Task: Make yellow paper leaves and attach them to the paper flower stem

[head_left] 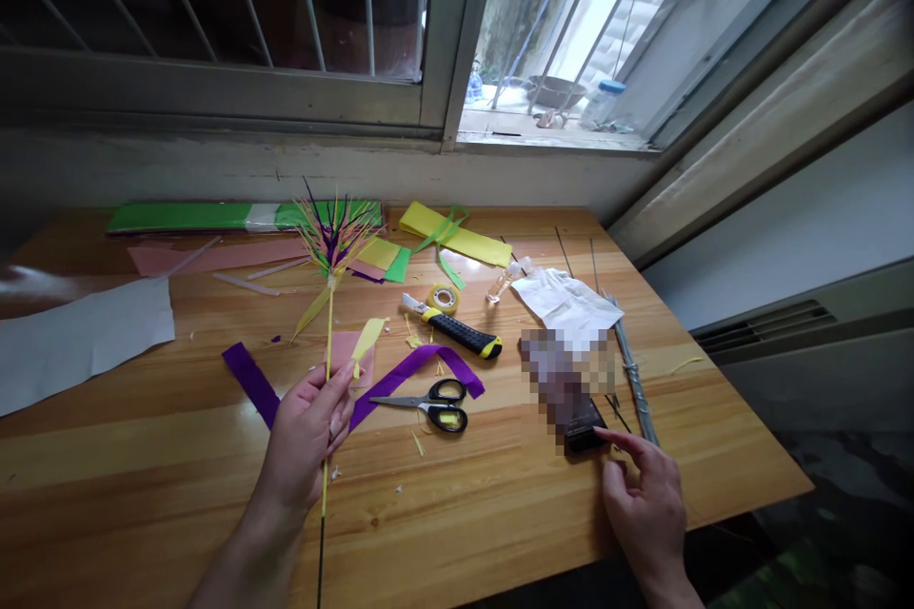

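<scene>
My left hand (310,428) is closed around the thin stem of a paper flower (333,243), held upright. Its head is a spray of narrow pink, yellow, purple and green strips. Yellow paper wraps most of the stem, while the bottom end is bare and dark. A loose yellow paper strip (368,343) sticks out by my left thumb and fingertips. My right hand (646,485) holds nothing; its index finger is stretched out and touches the lower end of a dark phone (586,433) lying on the table. The phone's upper part is blurred out.
Scissors (428,402), a utility knife (457,328), a tape roll (444,298) and purple paper strip (407,369) lie mid-table. Behind are yellow folded paper (464,238) and a green paper pack (178,217). White tissue (567,304), a small clear bottle (504,281) and wire bundle (632,366) lie right.
</scene>
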{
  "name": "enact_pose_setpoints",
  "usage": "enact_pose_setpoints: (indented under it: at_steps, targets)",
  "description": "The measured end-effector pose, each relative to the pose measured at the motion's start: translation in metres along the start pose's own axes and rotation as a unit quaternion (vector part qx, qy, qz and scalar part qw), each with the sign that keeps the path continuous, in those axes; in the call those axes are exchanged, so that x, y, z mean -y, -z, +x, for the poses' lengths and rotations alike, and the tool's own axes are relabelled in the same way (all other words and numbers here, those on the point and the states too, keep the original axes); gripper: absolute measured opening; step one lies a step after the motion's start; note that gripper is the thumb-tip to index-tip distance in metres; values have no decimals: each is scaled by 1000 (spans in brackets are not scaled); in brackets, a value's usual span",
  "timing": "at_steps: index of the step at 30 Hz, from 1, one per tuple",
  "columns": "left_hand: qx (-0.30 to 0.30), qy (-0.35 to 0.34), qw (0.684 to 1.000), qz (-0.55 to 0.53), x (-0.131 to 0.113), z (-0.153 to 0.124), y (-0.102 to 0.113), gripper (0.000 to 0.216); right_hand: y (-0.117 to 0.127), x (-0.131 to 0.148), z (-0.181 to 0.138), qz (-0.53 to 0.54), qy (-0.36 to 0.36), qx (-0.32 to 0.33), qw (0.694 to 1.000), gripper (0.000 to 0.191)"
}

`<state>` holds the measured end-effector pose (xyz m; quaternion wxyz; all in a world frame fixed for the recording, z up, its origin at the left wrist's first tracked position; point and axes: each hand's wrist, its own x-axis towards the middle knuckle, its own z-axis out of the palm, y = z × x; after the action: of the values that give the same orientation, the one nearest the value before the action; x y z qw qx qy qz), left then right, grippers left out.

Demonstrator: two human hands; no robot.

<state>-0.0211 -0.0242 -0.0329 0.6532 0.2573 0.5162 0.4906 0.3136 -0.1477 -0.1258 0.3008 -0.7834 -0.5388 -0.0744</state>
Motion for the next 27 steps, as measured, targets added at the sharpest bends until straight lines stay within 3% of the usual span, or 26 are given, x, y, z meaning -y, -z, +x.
enact_pose_setpoints:
  at_steps: [27]
  targets:
    - [-12,3,1000,5,0,0,0,31,0,-1,2,-15,10,-5,1000,30]
